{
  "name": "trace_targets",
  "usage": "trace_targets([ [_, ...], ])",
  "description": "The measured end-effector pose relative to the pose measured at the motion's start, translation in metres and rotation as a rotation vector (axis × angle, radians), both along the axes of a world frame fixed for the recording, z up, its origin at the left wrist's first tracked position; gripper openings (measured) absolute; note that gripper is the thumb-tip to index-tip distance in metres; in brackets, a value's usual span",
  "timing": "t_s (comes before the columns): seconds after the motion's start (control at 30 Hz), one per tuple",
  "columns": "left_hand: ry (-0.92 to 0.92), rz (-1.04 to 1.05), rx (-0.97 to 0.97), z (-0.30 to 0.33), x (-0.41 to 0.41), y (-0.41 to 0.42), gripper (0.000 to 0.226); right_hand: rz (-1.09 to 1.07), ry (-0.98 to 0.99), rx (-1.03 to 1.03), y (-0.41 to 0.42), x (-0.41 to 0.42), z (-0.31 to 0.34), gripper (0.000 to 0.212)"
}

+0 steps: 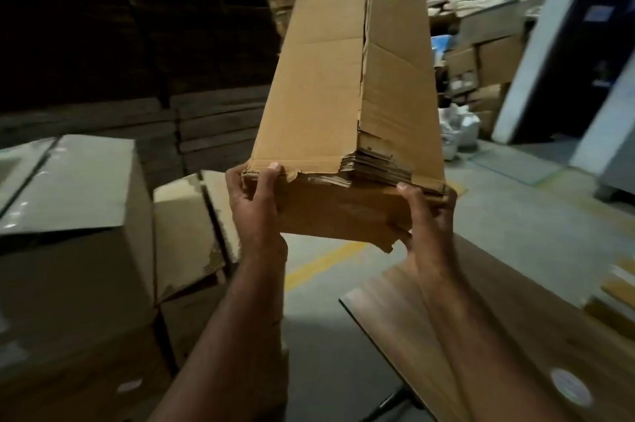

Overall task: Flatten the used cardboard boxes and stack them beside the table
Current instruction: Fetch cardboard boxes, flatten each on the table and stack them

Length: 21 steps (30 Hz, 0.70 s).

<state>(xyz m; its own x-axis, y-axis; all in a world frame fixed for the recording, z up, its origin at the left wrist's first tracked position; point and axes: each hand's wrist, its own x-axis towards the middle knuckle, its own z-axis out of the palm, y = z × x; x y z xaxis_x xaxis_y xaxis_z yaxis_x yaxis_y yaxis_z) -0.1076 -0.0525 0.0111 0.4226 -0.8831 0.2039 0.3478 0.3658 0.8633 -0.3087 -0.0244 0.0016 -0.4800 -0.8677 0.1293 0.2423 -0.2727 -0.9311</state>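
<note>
A bundle of flattened brown cardboard boxes (pixel 319 84) is held up in the air in front of me, long side pointing away. My left hand (pixel 256 205) grips its near left corner, thumb on top. At the near right corner my right hand (pixel 427 215) grips it, thumb on the upper edge. Torn layered edges show at the near end. The wooden table (pixel 515 335) lies below my right forearm.
Closed cardboard boxes (pixel 75 215) stand at the left. Tall dark stacks of flat cardboard (pixel 137 78) fill the back left. More boxes (pixel 488 54) and white bags (pixel 460 129) pile at the back right. Concrete floor with a yellow line (pixel 319 263) runs between.
</note>
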Motion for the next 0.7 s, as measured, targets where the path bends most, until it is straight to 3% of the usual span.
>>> trace_targets([
  [0.13, -0.023, -0.28, 0.021, -0.014, -0.064, -0.007, 0.017, -0.238, -0.021, 0.039, 0.047, -0.048, -0.021, 0.051],
  [0.3, -0.058, -0.603, 0.131, -0.054, -0.134, 0.006, 0.04, -0.567, -0.079, 0.136, 0.121, -0.078, -0.053, 0.057],
  [0.37, -0.086, -0.694, 0.183, -0.073, -0.157, 0.02, 0.04, -0.694, -0.095, 0.183, 0.152, -0.083, -0.069, 0.065],
  [0.5, -0.135, -0.867, 0.262, -0.105, -0.191, 0.054, 0.036, -0.878, -0.108, 0.257, 0.205, -0.087, -0.093, 0.06],
  [0.63, -0.223, -0.995, 0.354, -0.132, -0.213, 0.083, 0.071, -1.015, -0.132, 0.341, 0.242, -0.093, -0.119, 0.062],
  [0.7, -0.265, -1.02, 0.394, -0.146, -0.222, 0.094, 0.067, -1.057, -0.14, 0.381, 0.257, -0.099, -0.131, 0.06],
])
